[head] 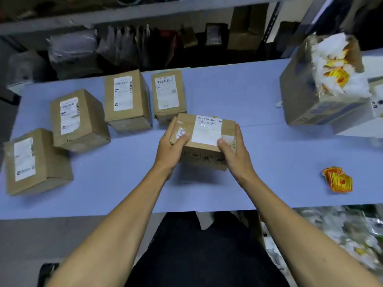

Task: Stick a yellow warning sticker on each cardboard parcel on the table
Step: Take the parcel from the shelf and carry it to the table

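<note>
Parcel point(204, 139) gripped at its ends by left hand point(171, 147) and right hand point(236, 154), thumbs curled on top.

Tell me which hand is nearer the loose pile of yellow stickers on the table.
Right. The right hand grips the held parcel on the side toward the sticker pile; the left hand grips the parcel's far side.

"15H-159-K02-170" on held parcel's label point(209, 129)
</note>
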Demonstrator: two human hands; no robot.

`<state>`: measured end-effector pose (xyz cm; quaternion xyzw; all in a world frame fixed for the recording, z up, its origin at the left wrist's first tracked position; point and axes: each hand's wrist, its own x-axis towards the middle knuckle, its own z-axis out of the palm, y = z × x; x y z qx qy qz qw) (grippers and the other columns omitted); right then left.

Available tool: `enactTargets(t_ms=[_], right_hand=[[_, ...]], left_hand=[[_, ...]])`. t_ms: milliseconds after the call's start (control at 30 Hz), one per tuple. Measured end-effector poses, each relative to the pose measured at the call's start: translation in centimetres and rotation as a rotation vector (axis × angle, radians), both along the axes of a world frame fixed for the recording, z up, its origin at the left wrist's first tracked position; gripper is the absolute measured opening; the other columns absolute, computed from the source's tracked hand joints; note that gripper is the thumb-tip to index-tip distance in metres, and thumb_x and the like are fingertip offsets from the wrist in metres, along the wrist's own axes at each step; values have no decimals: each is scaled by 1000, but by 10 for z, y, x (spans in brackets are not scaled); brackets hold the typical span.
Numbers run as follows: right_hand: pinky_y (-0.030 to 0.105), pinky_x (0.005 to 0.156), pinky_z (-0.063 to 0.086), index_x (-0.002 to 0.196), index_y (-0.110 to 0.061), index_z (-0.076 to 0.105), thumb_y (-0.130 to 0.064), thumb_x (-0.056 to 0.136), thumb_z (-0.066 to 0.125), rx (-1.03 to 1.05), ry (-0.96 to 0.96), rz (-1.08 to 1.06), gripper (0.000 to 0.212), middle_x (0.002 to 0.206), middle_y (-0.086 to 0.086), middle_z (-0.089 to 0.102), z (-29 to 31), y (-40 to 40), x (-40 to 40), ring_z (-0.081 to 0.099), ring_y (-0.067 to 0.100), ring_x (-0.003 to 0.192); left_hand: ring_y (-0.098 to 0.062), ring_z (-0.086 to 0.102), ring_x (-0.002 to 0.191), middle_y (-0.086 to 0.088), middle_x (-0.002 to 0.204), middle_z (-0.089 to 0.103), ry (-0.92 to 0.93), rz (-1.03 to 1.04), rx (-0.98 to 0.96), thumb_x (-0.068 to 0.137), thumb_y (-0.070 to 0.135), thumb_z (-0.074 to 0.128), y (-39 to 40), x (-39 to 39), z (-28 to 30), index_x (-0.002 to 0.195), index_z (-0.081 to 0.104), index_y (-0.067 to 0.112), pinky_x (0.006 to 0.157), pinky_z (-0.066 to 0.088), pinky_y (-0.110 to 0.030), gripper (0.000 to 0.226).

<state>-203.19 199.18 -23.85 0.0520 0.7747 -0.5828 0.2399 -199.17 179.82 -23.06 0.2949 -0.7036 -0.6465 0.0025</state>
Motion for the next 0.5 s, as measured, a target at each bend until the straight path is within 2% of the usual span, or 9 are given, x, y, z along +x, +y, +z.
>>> enactTargets(t_ms=[67, 167, 267, 333, 367, 500], right_hand=[[29, 101, 43, 156, -44, 6, -51, 90, 56, 22, 7, 93, 83, 135, -16, 51, -6, 0, -7, 52, 11, 122], [28, 101, 43, 156, -44, 2, -50, 93, 56, 32, 6, 205, 82, 134, -20, 49, -15, -3, -10, 51, 8, 119], [15, 93, 40, 155, -46, 0, -51, 93, 56, 45, 33, 291, 83, 130, -34, 46, -20, -7, -9, 52, -4, 113], [10, 90, 38, 155, -46, 0, -47, 95, 57, 50, 22, 328, 82, 130, -34, 46, -24, -11, -9, 51, -1, 116], [12, 91, 39, 155, -46, 1, -46, 96, 57, 52, 25, 345, 81, 133, -31, 47, -25, -14, -8, 51, 3, 119], [35, 112, 38, 157, -39, 0, -45, 97, 56, 59, 3, 441, 82, 152, -12, 44, -31, -28, -9, 46, 14, 135]], left_hand=[[13, 61, 103, 20, 125, 63, -29, 68, 4, 91, 25, 67, 0, 5, -7, 148, 41, 40, 79, 46, -6, 64], [5, 62, 107, 10, 129, 62, -67, 135, 45, 94, 21, 67, -4, 15, -16, 149, 39, 37, 81, 50, -11, 64], [5, 61, 107, 9, 131, 61, -94, 157, 37, 95, 20, 65, -6, 25, -22, 151, 37, 36, 82, 52, -13, 65], [4, 59, 109, 9, 135, 57, -117, 177, 52, 96, 21, 64, -9, 31, -26, 152, 34, 37, 83, 52, -13, 66], [5, 59, 110, 9, 135, 56, -125, 193, 49, 96, 21, 64, -11, 34, -28, 152, 33, 37, 83, 52, -13, 66], [5, 57, 113, 10, 140, 54, -137, 248, 53, 97, 20, 63, -19, 48, -40, 152, 33, 36, 80, 51, -10, 65]])
